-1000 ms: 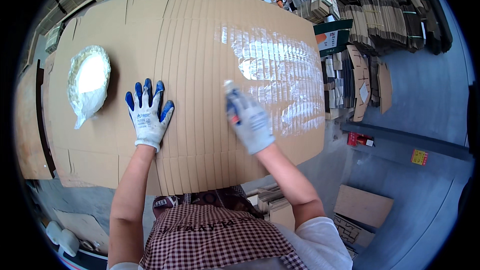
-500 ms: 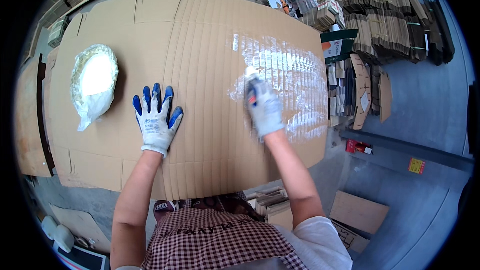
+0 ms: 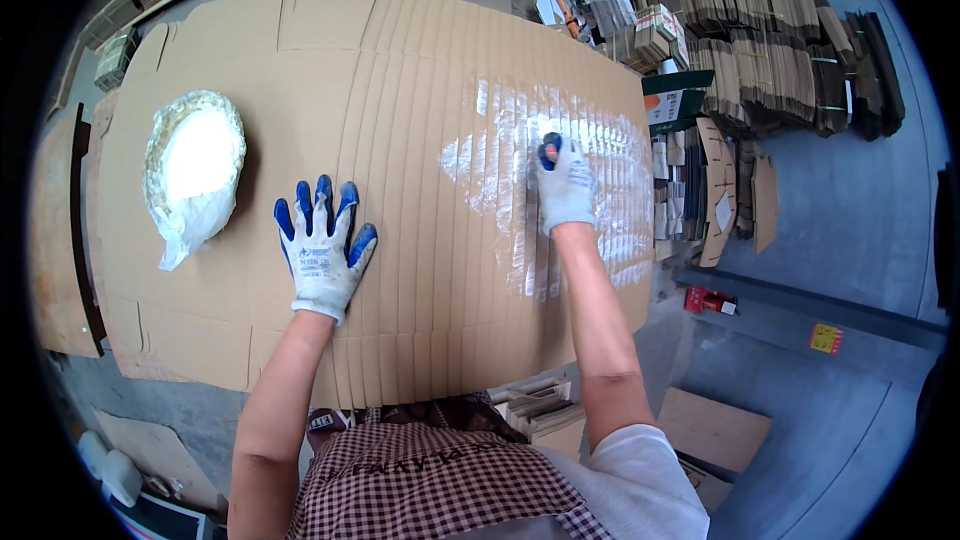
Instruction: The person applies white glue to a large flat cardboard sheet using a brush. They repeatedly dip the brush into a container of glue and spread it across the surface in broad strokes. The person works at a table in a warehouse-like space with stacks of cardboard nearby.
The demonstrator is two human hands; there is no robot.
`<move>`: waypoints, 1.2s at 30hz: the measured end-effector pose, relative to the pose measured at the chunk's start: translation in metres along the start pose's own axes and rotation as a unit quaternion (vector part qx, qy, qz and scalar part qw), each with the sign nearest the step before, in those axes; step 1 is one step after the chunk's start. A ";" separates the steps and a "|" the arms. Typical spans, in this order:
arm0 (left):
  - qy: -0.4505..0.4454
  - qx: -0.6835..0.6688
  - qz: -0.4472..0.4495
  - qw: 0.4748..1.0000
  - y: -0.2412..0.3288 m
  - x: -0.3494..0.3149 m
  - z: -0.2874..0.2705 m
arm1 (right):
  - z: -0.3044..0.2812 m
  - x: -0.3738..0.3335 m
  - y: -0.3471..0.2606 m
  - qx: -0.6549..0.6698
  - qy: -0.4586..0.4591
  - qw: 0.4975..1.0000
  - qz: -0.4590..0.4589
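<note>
Head view: film-lined container [image 3: 152, 160] of white substance [image 3: 198, 162] at left on cardboard sheet [image 3: 420, 280]. Left hand [image 3: 324, 252] flat there, fingers spread. Right hand [image 3: 567, 180] closed around small tool [image 3: 551, 152], mostly hidden, at white streaks [image 3: 618, 175].

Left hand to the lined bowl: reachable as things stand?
Probably yes. The left hand rests spread on the cardboard, holding nothing visible, with only bare board between it and the lined bowl; the right hand is well off to the right.

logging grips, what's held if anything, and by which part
The right hand grips a mostly hidden tool; its kind and gripped part cannot be told. The left hand holds nothing.
</note>
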State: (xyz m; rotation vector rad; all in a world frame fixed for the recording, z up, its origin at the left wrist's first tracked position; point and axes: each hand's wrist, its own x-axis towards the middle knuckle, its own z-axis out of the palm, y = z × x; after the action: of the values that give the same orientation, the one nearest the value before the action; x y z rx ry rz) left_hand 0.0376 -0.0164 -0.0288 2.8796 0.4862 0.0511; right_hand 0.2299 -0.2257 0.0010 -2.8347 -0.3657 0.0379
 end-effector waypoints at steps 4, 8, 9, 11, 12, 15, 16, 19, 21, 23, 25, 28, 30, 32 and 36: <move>0.005 -0.004 0.000 1.000 -0.002 0.000 0.003 | 0.001 -0.034 -0.052 0.058 -0.046 0.990 -0.120; 0.003 -0.016 0.007 1.000 -0.001 0.001 0.005 | 0.031 -0.037 -0.074 -0.003 -0.019 0.954 -0.298; 0.005 -0.017 0.006 1.000 -0.002 0.001 0.004 | 0.028 -0.024 -0.071 0.004 -0.022 0.973 -0.228; 0.004 -0.020 0.005 1.000 -0.002 0.001 0.002 | 0.011 0.017 -0.052 0.016 -0.029 0.996 -0.082; 0.005 -0.022 0.005 1.000 -0.002 0.001 0.003 | 0.007 0.030 -0.045 0.007 -0.033 0.998 -0.052; -0.002 -0.027 0.001 1.000 -0.003 -0.001 0.003 | 0.008 0.025 -0.063 0.038 -0.010 0.997 -0.071; -0.005 -0.031 0.000 0.999 -0.002 0.000 0.003 | 0.012 0.017 -0.075 0.061 -0.017 0.992 -0.112; -0.017 -0.035 0.001 0.999 -0.001 0.001 -0.001 | 0.023 0.019 -0.084 0.084 -0.039 0.989 -0.118; -0.015 -0.036 -0.002 0.999 -0.002 0.001 -0.001 | 0.015 0.038 -0.080 0.031 -0.019 0.998 -0.057; -0.006 -0.038 -0.004 0.999 -0.003 0.001 0.000 | 0.008 0.046 -0.082 0.079 -0.037 0.996 -0.032; 0.001 -0.045 -0.001 0.999 -0.002 0.001 0.001 | 0.012 0.046 -0.085 0.163 -0.007 0.984 -0.070; -0.008 -0.049 0.002 0.999 -0.001 0.001 0.001 | 0.028 0.050 -0.101 0.209 -0.006 0.973 -0.097; -0.008 -0.052 0.000 0.999 -0.002 0.002 0.000 | 0.032 0.061 -0.097 0.172 0.017 0.981 -0.089; -0.009 -0.056 -0.003 0.998 -0.003 0.000 0.000 | 0.018 0.071 -0.088 0.136 0.007 0.990 -0.046; -0.002 -0.063 -0.008 0.998 -0.003 0.001 0.001 | 0.008 0.062 -0.108 0.236 0.011 0.966 -0.104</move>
State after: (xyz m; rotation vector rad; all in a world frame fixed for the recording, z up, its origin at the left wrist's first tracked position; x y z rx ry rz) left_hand 0.0375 -0.0132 -0.0304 2.7512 0.4861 0.0701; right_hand 0.2628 -0.1078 0.0238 -2.3150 -0.5626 0.0428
